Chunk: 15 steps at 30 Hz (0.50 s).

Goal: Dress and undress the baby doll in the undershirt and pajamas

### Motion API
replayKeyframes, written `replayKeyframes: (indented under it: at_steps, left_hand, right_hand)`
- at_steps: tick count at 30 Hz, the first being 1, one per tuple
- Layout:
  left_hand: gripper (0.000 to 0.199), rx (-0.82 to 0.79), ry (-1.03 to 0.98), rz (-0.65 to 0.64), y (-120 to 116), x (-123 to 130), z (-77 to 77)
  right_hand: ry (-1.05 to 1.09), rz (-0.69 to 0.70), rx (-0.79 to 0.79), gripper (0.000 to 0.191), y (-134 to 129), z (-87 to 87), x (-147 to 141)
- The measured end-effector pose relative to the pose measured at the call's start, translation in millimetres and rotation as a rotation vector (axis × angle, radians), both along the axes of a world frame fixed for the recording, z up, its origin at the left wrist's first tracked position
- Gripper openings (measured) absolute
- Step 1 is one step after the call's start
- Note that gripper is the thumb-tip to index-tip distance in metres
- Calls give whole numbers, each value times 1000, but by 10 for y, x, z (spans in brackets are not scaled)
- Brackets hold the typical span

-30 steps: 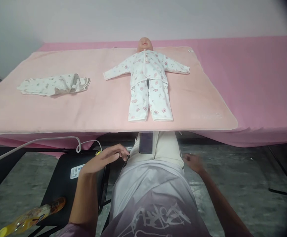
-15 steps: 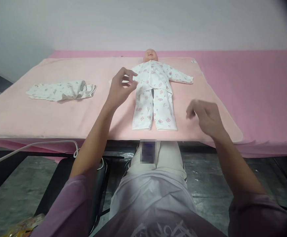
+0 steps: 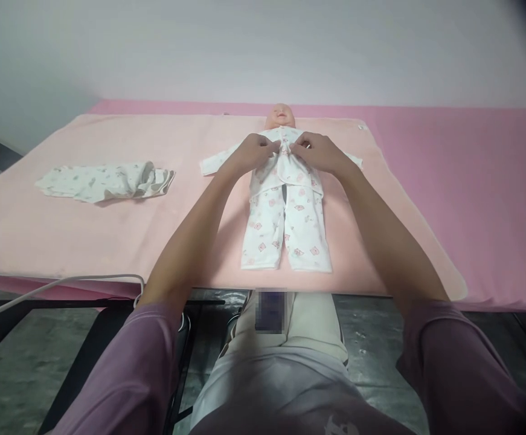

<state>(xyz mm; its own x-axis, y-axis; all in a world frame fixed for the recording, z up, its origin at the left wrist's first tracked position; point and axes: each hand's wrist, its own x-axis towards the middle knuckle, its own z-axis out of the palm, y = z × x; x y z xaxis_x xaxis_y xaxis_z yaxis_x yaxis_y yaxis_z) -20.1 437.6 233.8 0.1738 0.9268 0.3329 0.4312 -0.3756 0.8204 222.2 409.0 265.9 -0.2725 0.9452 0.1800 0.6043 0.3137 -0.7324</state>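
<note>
A baby doll [image 3: 281, 115] lies on its back on a peach blanket [image 3: 190, 241], dressed in a white patterned top [image 3: 269, 175] and matching trousers [image 3: 265, 232]. Over the doll's chest, my left hand [image 3: 258, 150] pinches the front of the top from the left. Opposite it, my right hand [image 3: 316, 151] pinches the same cloth from the right. A small gap with bunched fabric shows between my fingertips. Both of the doll's sleeves stretch outward, the right one mostly hidden behind my right hand and wrist.
Folded patterned cloth [image 3: 109, 182] lies on the blanket at the left. A pink sheet [image 3: 480, 199] covers the table at the right. A white cable [image 3: 63, 281] runs along the front left edge, above a black chair [image 3: 95, 350].
Both hands have moved to the middle of the doll's chest and closed on the top's front. The camera view has shifted slightly, so the doll appears a little lower.
</note>
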Motion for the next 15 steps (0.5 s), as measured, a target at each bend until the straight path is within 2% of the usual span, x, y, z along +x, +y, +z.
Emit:
replayKeyframes:
  at_steps: [3, 7, 12, 15]
  left_hand:
    - [35, -216, 44, -80, 74, -18, 89]
    - [29, -398, 43, -114, 30, -37, 244]
    - [34, -508, -1, -125, -86, -38, 386]
    - [38, -503, 8, -120, -123, -21, 417]
  right_hand:
    - [-14, 37, -17, 23, 125, 53, -78]
    - [-7, 118, -21, 23, 181, 62, -107]
    - [18, 209, -41, 21, 159, 34, -70]
    - [16, 174, -24, 22, 147, 15, -75]
